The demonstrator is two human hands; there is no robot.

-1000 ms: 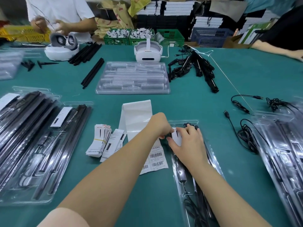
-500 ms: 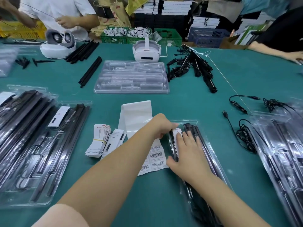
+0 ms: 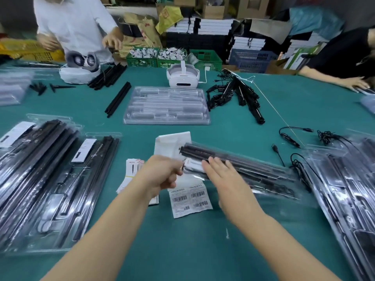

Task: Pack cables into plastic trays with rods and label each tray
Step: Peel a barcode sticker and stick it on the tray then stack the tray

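We hold the packed tray (image 3: 239, 169) (clear plastic, black rods inside) lying crosswise over the green table (image 3: 203, 250), just beyond the barcode label sheet (image 3: 189, 199). The left hand (image 3: 162, 175) has its fingers curled, pinching the tray's near-left end beside the white label (image 3: 193, 166). The right hand (image 3: 225, 179) rests on the tray with fingers straight. An empty tray (image 3: 166, 106) lies well beyond the label sheet.
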